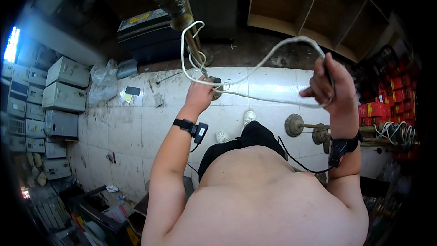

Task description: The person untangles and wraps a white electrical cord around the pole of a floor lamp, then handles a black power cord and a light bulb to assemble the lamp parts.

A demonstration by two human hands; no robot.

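My left hand (pixel 200 95) is closed around part of a white electrical cord (pixel 266 66), beside the lower end of an ornate brass-coloured lamp stand (pixel 190 29). Its fingertips are partly hidden. A small dark rounded piece (pixel 217 80) shows just beyond those fingers; I cannot tell what it is. From there the cord runs in a wide loop to my right hand (pixel 331 84), raised at the right with curled fingers gripping it. Something dark and narrow shows along the right fingers. More of the cord hangs in loops around the stand, whose round base (pixel 217 92) is partly covered.
Other stands with round bases (pixel 294 125) lie at the right, near coiled white cord (pixel 395 132) and red boxes (pixel 378 109). Pale cases (pixel 66 95) are stacked left. A dark box (pixel 145 36) and wooden shelves (pixel 282 9) stand at the far side.
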